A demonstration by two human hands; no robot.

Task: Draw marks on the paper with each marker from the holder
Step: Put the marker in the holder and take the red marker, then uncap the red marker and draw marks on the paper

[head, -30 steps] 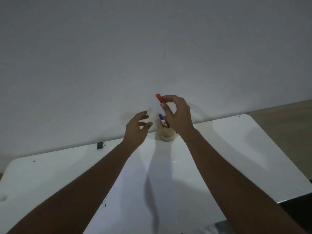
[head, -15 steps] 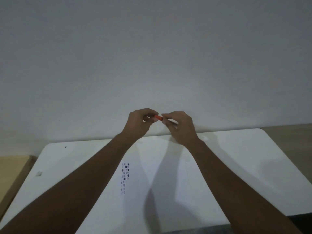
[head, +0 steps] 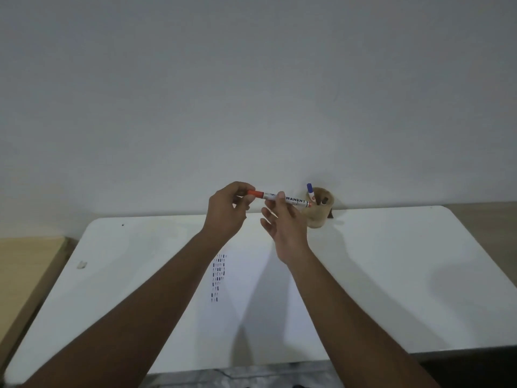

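I hold a red-capped marker [head: 279,199] level above the table's far edge. My left hand [head: 228,214] pinches its red cap end. The white barrel, printed "PERMANENT", rests in the fingers of my right hand [head: 282,222]. Behind the right hand, against the wall, stands the tan holder [head: 321,210] with a blue-capped marker [head: 310,191] upright in it. The white paper [head: 251,289] lies on the table below my forearms and carries columns of short dark marks [head: 218,275].
The white table [head: 391,275] runs to the grey wall. A wooden surface [head: 25,264] lies to the left and a dark edge runs along the front right. A small scuff [head: 81,264] marks the table's left side.
The red marker came out of the holder in my right hand, and my left hand then took its cap end. The view swung, so the holder now sits to the right.
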